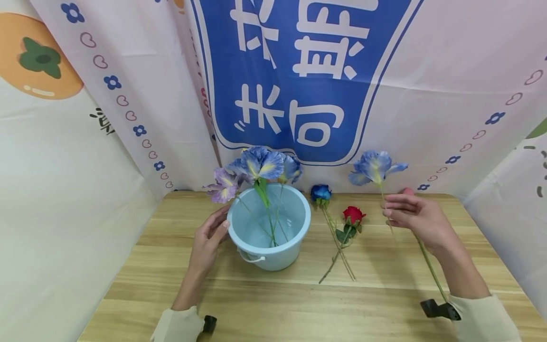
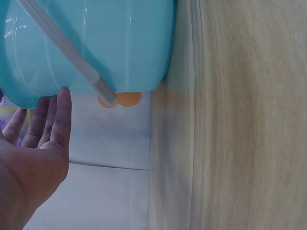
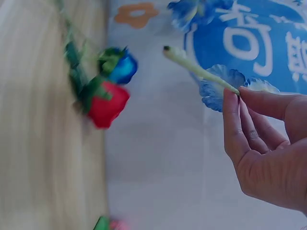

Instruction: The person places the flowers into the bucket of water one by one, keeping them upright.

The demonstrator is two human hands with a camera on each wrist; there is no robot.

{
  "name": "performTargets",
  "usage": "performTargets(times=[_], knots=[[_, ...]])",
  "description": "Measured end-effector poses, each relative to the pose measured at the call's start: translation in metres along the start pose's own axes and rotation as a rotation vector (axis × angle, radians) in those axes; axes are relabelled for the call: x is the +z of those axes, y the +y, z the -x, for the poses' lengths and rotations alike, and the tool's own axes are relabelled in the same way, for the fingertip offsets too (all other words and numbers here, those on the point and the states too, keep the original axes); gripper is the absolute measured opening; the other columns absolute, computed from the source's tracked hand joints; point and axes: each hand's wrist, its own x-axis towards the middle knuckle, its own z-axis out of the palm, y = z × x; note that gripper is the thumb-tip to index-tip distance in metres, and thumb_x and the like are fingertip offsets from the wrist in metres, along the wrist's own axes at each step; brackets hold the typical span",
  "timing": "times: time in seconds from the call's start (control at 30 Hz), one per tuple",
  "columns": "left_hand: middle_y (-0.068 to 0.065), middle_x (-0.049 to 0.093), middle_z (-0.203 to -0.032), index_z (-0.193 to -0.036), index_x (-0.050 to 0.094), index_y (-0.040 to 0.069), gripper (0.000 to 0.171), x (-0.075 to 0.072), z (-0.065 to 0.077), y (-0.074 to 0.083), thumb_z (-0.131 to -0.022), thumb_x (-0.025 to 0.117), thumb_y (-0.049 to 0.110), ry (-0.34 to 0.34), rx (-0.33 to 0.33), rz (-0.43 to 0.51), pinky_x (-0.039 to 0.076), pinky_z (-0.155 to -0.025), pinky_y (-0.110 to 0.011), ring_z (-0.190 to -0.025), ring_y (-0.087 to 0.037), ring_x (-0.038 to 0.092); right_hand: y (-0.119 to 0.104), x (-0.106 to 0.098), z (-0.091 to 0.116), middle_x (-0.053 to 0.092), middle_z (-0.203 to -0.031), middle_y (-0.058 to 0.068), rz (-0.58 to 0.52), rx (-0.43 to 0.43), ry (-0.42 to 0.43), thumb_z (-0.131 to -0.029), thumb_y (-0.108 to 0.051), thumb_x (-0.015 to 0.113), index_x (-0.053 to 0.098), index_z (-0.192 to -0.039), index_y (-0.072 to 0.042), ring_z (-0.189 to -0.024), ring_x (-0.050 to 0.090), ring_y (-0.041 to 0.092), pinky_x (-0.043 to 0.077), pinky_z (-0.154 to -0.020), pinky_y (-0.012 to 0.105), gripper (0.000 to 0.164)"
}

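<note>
A light blue bucket (image 1: 268, 251) stands on the table with a purple iris (image 1: 224, 186) and blue irises (image 1: 258, 164) in it, their stems leaning inside. My left hand (image 1: 210, 237) rests against the bucket's left side, its fairly straight fingers (image 2: 62, 115) touching the outer wall near the rim. Off to the right, my right hand (image 1: 412, 216) pinches the stem of another blue iris (image 1: 375, 166) between thumb and fingertips. That iris is held up above the table, its bloom at the top. In the right wrist view the stem's cut end points toward the camera.
Between the bucket and my right hand lie a blue rose (image 1: 320, 193) and a red rose (image 1: 353, 215), their stems crossing. A pink flower (image 1: 408, 191) with a long green stem lies beneath my right hand. A printed cloth (image 1: 427, 118) hangs behind the wooden table (image 1: 273, 304).
</note>
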Motion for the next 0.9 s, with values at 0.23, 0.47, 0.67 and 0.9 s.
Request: performTargets(times=[0.23,0.47,0.67,0.9], knots=[[-0.033,0.061,-0.144,-0.153,0.053,-0.003,0.045,0.0,0.0,0.0,-0.111,0.057,0.01,-0.001,0.012,0.0,0.067,-0.092,-0.024,-0.113,-0.005,0.074,-0.029,0.021,0.002,0.077,-0.112,-0.016,0.006,-0.087,0.036,-0.101,-0.01,0.075,0.057,-0.143,0.01,-0.101,0.076,0.003,0.069,-0.087,0.026,0.05],[-0.033,0.062,-0.144,-0.153,0.053,-0.003,0.045,0.0,0.0,-0.001,-0.111,0.058,0.01,0.0,0.011,0.003,0.067,-0.092,-0.023,-0.114,-0.007,0.074,-0.053,0.044,-0.006,0.078,-0.111,-0.014,-0.08,-0.128,0.031,-0.101,-0.008,0.075,0.064,-0.137,0.001,-0.1,0.077,0.005,0.069,-0.086,0.026,0.039],[-0.033,0.061,-0.145,-0.153,0.053,-0.003,0.045,0.001,0.0,0.0,-0.111,0.057,0.011,-0.002,0.011,0.015,0.067,-0.094,-0.024,-0.115,-0.007,0.073,-0.069,0.062,-0.015,0.079,-0.112,-0.009,-0.172,-0.167,0.021,-0.1,-0.005,0.076,0.068,-0.133,-0.006,-0.099,0.077,0.007,0.069,-0.086,0.026,0.034],[-0.035,0.059,-0.145,-0.153,0.053,-0.005,0.044,0.001,-0.001,0.0,-0.111,0.057,0.009,0.001,0.017,0.027,0.067,-0.093,-0.025,-0.116,-0.006,0.073,-0.088,0.081,-0.026,0.079,-0.113,-0.007,-0.218,-0.199,0.008,-0.101,-0.003,0.074,0.066,-0.138,-0.001,-0.1,0.078,0.01,0.07,-0.088,0.028,0.038]])
